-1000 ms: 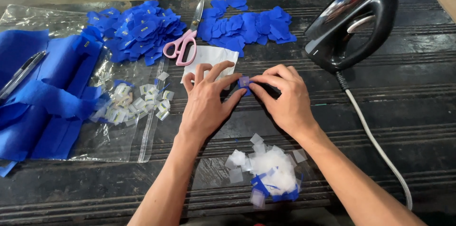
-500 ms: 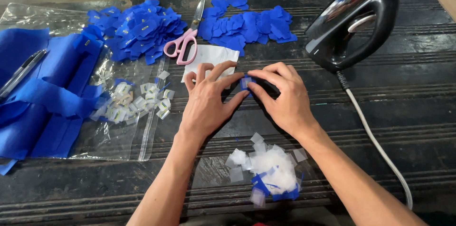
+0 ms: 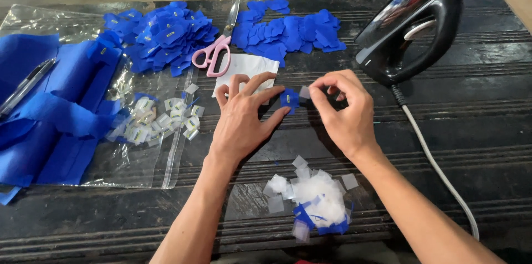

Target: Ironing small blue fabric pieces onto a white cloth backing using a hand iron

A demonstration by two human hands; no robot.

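At frame centre, the left hand [image 3: 242, 125] lies open, thumb pinning a small blue fabric piece [image 3: 288, 98] to the dark table [image 3: 471, 108], while the right hand [image 3: 342, 110] pinches a small white backing square [image 3: 305, 92] at its edge. This looks like the peeling step; the next move calls for a steady pull with the fabric pinned flat.

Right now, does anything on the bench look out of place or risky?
The iron stands tilted close to the right hand, its cord trailing off the bench. The scissors lie between the blue piles. Nothing looks spilled or damaged.

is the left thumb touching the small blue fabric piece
Touching. The head view shows the left hand with its thumb tip pressed against the lower edge of the small blue fabric piece, no gap visible.
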